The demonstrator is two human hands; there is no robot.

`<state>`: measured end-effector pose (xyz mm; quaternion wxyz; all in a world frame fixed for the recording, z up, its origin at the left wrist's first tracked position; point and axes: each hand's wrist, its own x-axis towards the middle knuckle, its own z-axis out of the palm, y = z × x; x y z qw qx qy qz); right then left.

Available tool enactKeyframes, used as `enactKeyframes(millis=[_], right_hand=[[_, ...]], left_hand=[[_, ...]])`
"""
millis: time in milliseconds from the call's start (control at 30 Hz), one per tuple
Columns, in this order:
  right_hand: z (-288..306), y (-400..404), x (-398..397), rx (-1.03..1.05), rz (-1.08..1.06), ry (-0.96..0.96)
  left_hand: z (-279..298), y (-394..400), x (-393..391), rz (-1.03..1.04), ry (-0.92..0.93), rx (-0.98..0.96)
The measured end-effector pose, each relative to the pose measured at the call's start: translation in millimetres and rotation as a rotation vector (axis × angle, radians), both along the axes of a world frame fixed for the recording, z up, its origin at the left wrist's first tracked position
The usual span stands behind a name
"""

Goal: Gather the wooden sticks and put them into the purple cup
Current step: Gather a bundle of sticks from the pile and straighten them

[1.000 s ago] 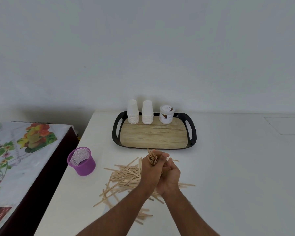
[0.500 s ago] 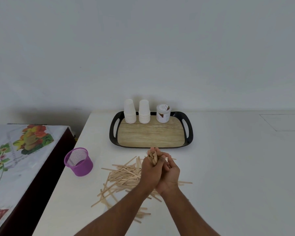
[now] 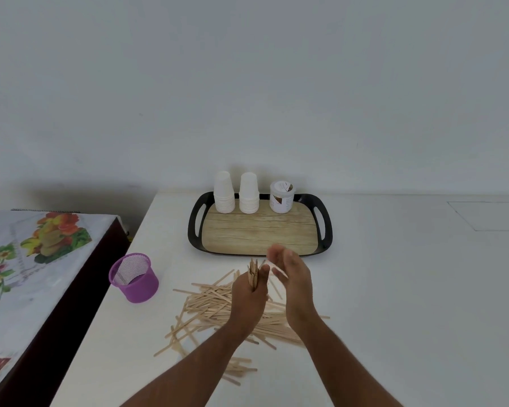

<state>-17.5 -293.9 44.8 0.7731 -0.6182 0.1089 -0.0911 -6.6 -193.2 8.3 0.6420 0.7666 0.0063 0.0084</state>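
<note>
Left hand (image 3: 249,298) grips stick bundle (image 3: 253,273); right hand (image 3: 291,274) open beside it

This looks like a simple room in a home. A plain white table (image 3: 394,289) stands against a bare white wall (image 3: 247,83). Near its far edge a black tray (image 3: 195,230) with a wood-pattern floor carries two stacks of white paper cups (image 3: 224,193) and a small jar (image 3: 282,197). Beside the left edge stands a lower table with a flowery cloth (image 3: 27,259).
</note>
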Motion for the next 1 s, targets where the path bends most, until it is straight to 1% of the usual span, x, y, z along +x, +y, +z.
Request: enactKeyframes(millis=[67, 133, 167, 200, 233, 267, 300, 367, 400, 467, 500, 567, 633, 733, 867, 1000], right_hand=[[14.5, 1.7, -0.7, -0.327, 0.046, -0.24], [24.4, 2.4, -1.9, -0.717, 0.055, -0.479], [27.8, 3.5, -2.2, -0.902, 0.085, -0.554], [29.7, 5.1, -2.7, -1.071, 0.142, -0.587], [28.7, 6.8, -3.5, -1.213, 0.22, -0.578], [25.2, 7.7, -4.9, -1.31, 0.303, -0.542], [20.3, 6.6, -6.5, -1.353, 0.364, -0.506], [14.6, 1.4, -9.1, -1.32, 0.367, -0.493], [13.7, -1.0, -9.9, -1.27, 0.324, -0.503], [13.4, -2.1, -10.4, -1.203, 0.246, -0.5], [12.3, -1.7, -10.3, -1.216, 0.26, -0.476], [7.3, -0.2, -11.0, -1.285, 0.382, -0.401], [3.5, -1.0, -11.5, -1.318, 0.44, -0.368], [2.0, -2.3, -11.3, -1.28, 0.377, -0.401], [-4.4, 1.6, -14.3, -1.249, 0.501, -0.321], [-1.3, -1.2, -13.5, -1.159, 0.412, -0.325]], left_hand=[[-5.1, 2.0, 1.1, 0.01, -0.046, 0.043], [-7.2, 1.9, 2.4, -0.003, -0.073, 0.034], [-7.7, 1.5, 2.3, -0.024, -0.082, 0.015], [-7.1, 0.8, 1.9, -0.037, -0.094, -0.011], [-7.3, 0.7, 1.0, -0.051, -0.097, -0.079], [-8.3, 1.7, 1.3, -0.057, -0.097, -0.116], [-10.4, 3.0, 2.5, -0.047, -0.108, -0.107], [-14.0, 6.1, 4.1, -0.047, -0.147, -0.042], [-13.0, 7.3, 4.7, -0.044, -0.148, -0.036], [-11.5, 9.9, 6.0, -0.045, -0.168, 0.056], [-10.1, 11.4, 5.8, -0.054, -0.18, 0.078], [-12.1, 15.1, 5.3, -0.073, -0.197, 0.064], [-14.7, 20.9, 5.3, -0.075, -0.2, 0.134], [-16.8, 28.1, 7.5, -0.081, -0.22, 0.251], [-12.5, 35.5, 6.9, -0.091, -0.226, 0.372], [-10.1, 43.3, 5.2, -0.078, -0.178, 0.518]])
